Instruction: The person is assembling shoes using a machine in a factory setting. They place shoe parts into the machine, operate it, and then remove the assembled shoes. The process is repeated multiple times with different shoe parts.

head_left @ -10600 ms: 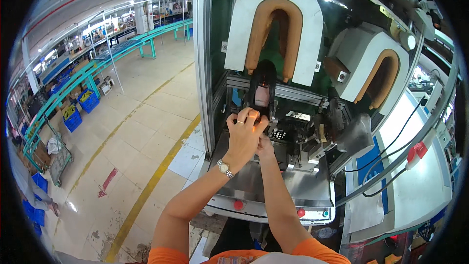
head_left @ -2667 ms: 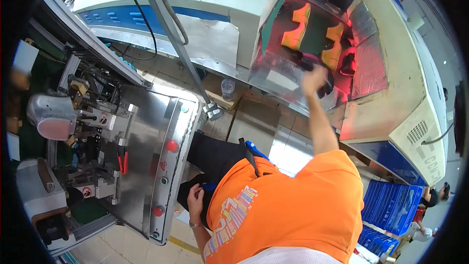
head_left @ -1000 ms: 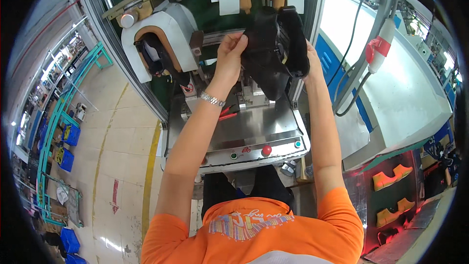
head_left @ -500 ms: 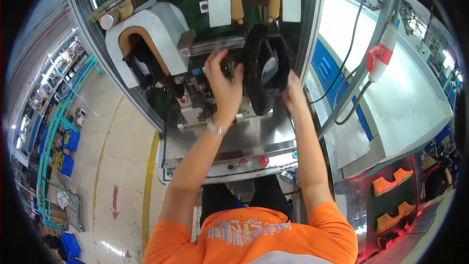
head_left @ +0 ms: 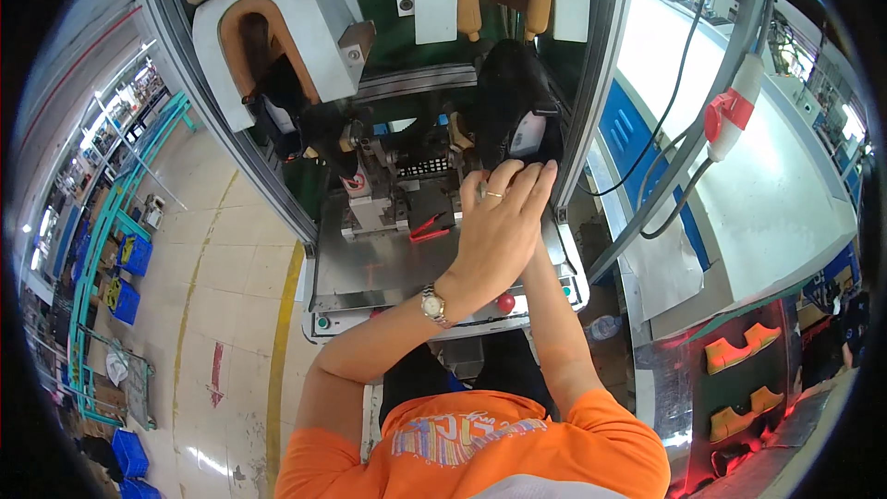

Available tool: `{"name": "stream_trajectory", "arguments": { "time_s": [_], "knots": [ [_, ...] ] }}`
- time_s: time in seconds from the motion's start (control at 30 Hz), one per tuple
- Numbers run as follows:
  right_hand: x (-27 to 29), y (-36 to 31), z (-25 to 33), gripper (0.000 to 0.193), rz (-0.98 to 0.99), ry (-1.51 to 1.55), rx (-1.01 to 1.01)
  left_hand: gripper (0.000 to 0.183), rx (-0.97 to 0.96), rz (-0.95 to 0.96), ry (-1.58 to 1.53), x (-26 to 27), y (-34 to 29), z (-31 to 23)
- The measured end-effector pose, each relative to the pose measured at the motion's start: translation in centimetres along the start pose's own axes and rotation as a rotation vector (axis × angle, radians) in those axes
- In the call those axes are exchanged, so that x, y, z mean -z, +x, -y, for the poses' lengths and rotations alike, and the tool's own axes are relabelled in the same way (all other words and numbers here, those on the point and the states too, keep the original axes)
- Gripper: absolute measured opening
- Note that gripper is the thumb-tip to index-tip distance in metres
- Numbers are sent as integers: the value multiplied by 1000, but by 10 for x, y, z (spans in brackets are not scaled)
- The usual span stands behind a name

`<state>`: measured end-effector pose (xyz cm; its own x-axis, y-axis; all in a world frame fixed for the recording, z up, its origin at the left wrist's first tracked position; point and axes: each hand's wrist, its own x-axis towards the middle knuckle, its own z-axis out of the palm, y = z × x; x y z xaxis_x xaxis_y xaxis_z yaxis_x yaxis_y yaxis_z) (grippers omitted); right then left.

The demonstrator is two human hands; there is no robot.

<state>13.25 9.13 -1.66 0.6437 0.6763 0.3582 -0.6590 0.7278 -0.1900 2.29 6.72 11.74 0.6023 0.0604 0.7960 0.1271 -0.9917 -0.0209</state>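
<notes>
A dark black boot or shoe upper (head_left: 517, 83) sits on the right side of the machine, with a pale grey patch (head_left: 528, 134) showing at its opening. My left hand (head_left: 504, 222) is stretched across to its near end. Its fingers are extended and slightly fanned against the dark edge, with a ring on one and a watch (head_left: 432, 305) at the wrist. My right forearm (head_left: 557, 319) passes behind that wrist; the left hand hides the right hand. Lower left of the boot, a red-handled tool (head_left: 430, 228) lies on the metal base.
At the left station another black upper (head_left: 277, 111) sits under a white housing (head_left: 305, 9) with a brown U-shaped pad. Metal clamps (head_left: 370, 199) stand mid-machine. A red button (head_left: 505, 303) is on the front edge. Orange shoes (head_left: 742, 347) lie at right under red light.
My left hand has moved right and across, over my right hand. The black boot has shifted away from me, farther into the machine. The red-handled tool has come into sight.
</notes>
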Motion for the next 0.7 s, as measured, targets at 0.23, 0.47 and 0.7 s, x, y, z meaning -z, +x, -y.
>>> {"name": "stream_trajectory", "arguments": {
  "time_s": [0.23,0.47,0.7],
  "knots": [
    [14,9,12,36,-52,-57,1,55,60,4,7,-15,-9,-10],
    [20,15,11,35,-78,-77,-12,52,64,22,6,-14,-17,-1],
    [30,32,19,35,-108,-82,13,57,76,44,11,-21,-15,-3]
  ]
}}
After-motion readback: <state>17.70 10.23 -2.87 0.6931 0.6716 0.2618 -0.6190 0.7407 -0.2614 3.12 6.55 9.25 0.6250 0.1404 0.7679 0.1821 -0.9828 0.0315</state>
